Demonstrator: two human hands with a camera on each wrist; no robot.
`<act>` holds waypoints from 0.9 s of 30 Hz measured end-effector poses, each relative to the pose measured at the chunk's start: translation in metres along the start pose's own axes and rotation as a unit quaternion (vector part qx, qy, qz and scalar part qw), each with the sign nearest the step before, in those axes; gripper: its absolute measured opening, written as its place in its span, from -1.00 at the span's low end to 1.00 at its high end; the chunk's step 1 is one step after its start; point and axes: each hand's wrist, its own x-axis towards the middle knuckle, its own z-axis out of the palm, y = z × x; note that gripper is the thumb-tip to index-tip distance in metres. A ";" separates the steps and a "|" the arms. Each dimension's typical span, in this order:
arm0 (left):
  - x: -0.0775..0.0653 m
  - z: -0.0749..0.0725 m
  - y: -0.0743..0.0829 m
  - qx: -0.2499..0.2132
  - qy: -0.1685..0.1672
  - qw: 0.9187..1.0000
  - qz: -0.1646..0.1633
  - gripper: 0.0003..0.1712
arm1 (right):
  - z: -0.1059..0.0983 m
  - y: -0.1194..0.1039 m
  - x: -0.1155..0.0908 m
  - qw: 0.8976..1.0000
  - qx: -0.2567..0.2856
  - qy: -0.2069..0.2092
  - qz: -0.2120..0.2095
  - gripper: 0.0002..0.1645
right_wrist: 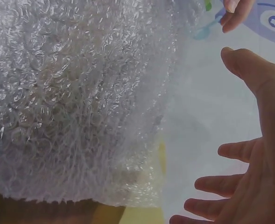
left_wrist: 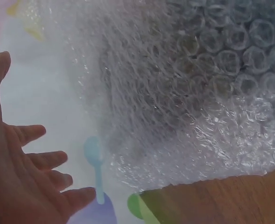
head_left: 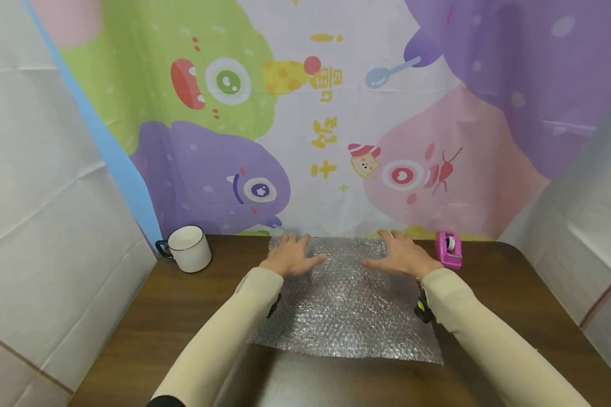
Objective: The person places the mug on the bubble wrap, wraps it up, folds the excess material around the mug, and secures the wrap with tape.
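A sheet of clear bubble wrap (head_left: pixel 346 308) is spread over the middle of the brown table, its far edge close to the patterned cloth. Above its far left part is my left hand (head_left: pixel 290 257), fingers spread and thumb pointing inward. My right hand (head_left: pixel 404 255) mirrors it over the far right part, also with spread fingers. Both wrist views show nothing gripped: the left fingers (left_wrist: pixel 47 160) and the right fingers (right_wrist: pixel 221 184) are apart from the bubble wrap's edge. The sheet's bubbles catch the light, and its near edge is slightly wavy.
On the far left of the table (head_left: pixel 494 316) stands a white mug (head_left: pixel 190 254) with a dark rim and handle. A pink tape dispenser (head_left: pixel 449 250) sits beyond my right wrist. Behind the table hangs a cartoon-printed cloth (head_left: pixel 310 198); pale sheeting (head_left: pixel 46 169) covers the left side.
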 end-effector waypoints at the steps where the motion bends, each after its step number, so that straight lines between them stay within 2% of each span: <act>1: 0.001 0.000 0.000 -0.002 -0.001 1.000 0.001 0.05 | 0.001 0.000 0.002 1.000 0.001 -0.001 0.002 0.29; 9: 0.009 0.002 -0.005 0.003 -0.003 1.000 0.010 0.06 | 0.015 0.003 0.018 1.000 0.012 -0.015 0.009 0.20; 18: 0.021 0.007 -0.009 0.000 0.022 0.999 -0.024 0.04 | 0.027 0.006 0.033 1.000 0.014 -0.008 -0.010 0.13; 27: 0.022 0.012 -0.007 0.025 0.003 1.000 -0.009 0.00 | 0.039 0.010 0.038 1.000 0.019 0.002 -0.011 0.08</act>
